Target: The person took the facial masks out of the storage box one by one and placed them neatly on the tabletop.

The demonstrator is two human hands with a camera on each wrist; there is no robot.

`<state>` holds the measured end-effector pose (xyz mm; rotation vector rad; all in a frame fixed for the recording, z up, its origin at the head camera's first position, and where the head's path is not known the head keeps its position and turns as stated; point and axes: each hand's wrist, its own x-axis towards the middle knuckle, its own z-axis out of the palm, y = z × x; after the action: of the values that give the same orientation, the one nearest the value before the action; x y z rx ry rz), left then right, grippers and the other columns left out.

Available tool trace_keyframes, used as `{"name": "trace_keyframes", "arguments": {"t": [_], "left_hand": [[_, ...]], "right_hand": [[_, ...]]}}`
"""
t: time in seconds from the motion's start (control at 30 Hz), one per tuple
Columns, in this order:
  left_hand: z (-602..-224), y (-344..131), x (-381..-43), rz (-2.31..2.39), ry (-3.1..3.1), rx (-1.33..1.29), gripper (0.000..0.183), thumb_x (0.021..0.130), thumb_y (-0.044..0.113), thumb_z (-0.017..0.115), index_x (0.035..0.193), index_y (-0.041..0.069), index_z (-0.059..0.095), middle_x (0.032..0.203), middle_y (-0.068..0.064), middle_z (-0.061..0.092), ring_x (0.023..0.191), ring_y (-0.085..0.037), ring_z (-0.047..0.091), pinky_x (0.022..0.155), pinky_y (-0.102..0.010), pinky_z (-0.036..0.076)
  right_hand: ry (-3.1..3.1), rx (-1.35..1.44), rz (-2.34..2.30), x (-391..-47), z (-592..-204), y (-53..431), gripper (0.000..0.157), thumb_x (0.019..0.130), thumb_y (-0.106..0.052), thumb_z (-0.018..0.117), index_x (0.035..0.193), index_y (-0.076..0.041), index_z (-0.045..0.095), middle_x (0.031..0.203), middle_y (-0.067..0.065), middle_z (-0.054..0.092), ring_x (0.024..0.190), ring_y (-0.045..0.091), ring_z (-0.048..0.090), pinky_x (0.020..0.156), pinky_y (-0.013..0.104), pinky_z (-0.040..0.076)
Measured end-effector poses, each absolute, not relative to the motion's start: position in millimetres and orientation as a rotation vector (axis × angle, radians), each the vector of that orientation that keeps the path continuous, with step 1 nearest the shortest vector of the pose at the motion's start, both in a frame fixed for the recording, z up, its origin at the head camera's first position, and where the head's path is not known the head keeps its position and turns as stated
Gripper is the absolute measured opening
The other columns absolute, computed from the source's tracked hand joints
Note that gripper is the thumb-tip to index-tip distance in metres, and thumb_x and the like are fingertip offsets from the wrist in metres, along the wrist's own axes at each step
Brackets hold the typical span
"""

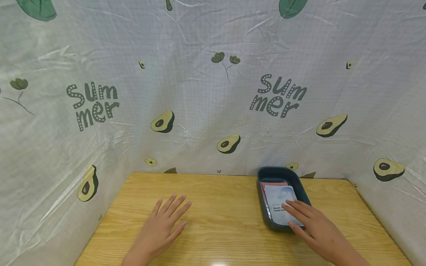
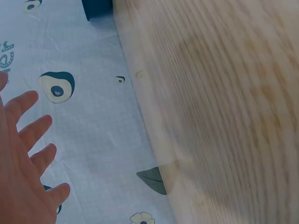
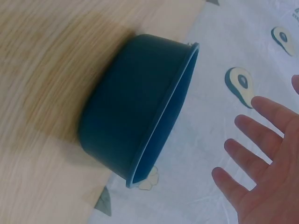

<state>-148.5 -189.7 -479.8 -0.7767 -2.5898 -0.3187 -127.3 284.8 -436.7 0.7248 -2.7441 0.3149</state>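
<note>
A dark blue plastic bin [image 1: 262,199] stands on the right part of the wooden table. Inside it lie a white packet [image 1: 277,197] printed with "Natural Double Eye" lettering and, partly covered beneath, a pink packet [image 1: 266,183]. My right hand [image 1: 314,225] is over the bin's near right corner, overlapping the white packet in the head view; its fingers are spread and hold nothing. In the right wrist view the bin [image 3: 131,102] shows its side, with the fingers apart from its rim. My left hand [image 1: 161,225] hovers over the left half of the table, fingers spread, holding nothing.
The wooden table [image 1: 213,214] reaches back to a white cloth [image 1: 193,88] with avocado and "summer" prints. The cloth hangs behind the table and along both sides. The bin stands close to the back edge.
</note>
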Motion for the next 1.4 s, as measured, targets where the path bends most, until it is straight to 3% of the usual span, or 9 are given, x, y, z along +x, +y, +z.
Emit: {"name": "trace_keyframes", "arguments": {"t": [0.43,0.63,0.9,1.07,1.23,1.4], "left_hand": [[-483.6,-165.1,-157.7,-0.446,-2.554,-0.867,0.055,0.102,0.036,0.058,0.155,0.027,0.046,0.159,-0.001,0.043,0.146,-0.032,0.039,0.111,-0.066,0.032],[-482.6,-157.3,-161.3,-0.470,-2.541,-0.873,0.059,0.100,0.031,0.062,0.155,0.026,0.045,0.159,-0.002,0.043,0.147,-0.032,0.037,0.111,-0.067,0.031],[-481.4,-149.2,-164.1,-0.498,-2.553,-0.883,0.052,0.107,0.041,0.049,0.156,0.027,0.044,0.161,0.001,0.040,0.148,-0.031,0.035,0.114,-0.065,0.028],[-479.2,-144.7,-166.7,-0.531,-2.538,-0.903,0.054,0.105,0.035,0.054,0.157,0.028,0.041,0.161,0.000,0.040,0.149,-0.030,0.034,0.113,-0.065,0.029],[-479.1,-140.9,-170.9,-0.531,-2.545,-0.897,0.054,0.104,0.033,0.056,0.156,0.025,0.044,0.161,0.000,0.039,0.149,-0.031,0.034,0.113,-0.065,0.030],[-478.9,-136.0,-173.9,-0.554,-2.548,-0.901,0.052,0.105,0.034,0.054,0.155,0.022,0.046,0.161,-0.002,0.039,0.148,-0.033,0.035,0.113,-0.066,0.030]], "right_hand": [[-2.745,0.723,0.364,-134.5,-442.6,292.8,0.047,0.100,-0.032,0.066,0.146,-0.027,0.058,0.145,-0.002,0.058,0.131,0.029,0.055,0.095,0.054,0.049],[-2.740,0.717,0.411,-137.3,-441.0,299.6,0.048,0.099,-0.027,0.068,0.146,-0.026,0.058,0.144,-0.002,0.057,0.131,0.029,0.055,0.095,0.051,0.047],[-2.802,0.661,0.481,-138.3,-438.6,308.6,0.046,0.102,-0.031,0.064,0.147,-0.024,0.057,0.146,0.005,0.056,0.132,0.033,0.052,0.096,0.055,0.046],[-2.794,0.656,0.460,-138.6,-439.1,312.9,0.045,0.102,-0.033,0.062,0.147,-0.026,0.057,0.147,0.003,0.055,0.131,0.030,0.052,0.100,0.035,0.042],[-2.774,0.653,0.481,-138.8,-437.8,315.7,0.044,0.103,-0.033,0.062,0.146,-0.026,0.057,0.146,0.001,0.055,0.130,0.029,0.052,0.102,0.007,0.022],[-2.776,0.636,0.503,-138.2,-435.2,318.5,0.045,0.103,-0.034,0.062,0.147,-0.027,0.057,0.146,0.004,0.055,0.130,0.031,0.052,0.101,-0.001,0.011]]}}
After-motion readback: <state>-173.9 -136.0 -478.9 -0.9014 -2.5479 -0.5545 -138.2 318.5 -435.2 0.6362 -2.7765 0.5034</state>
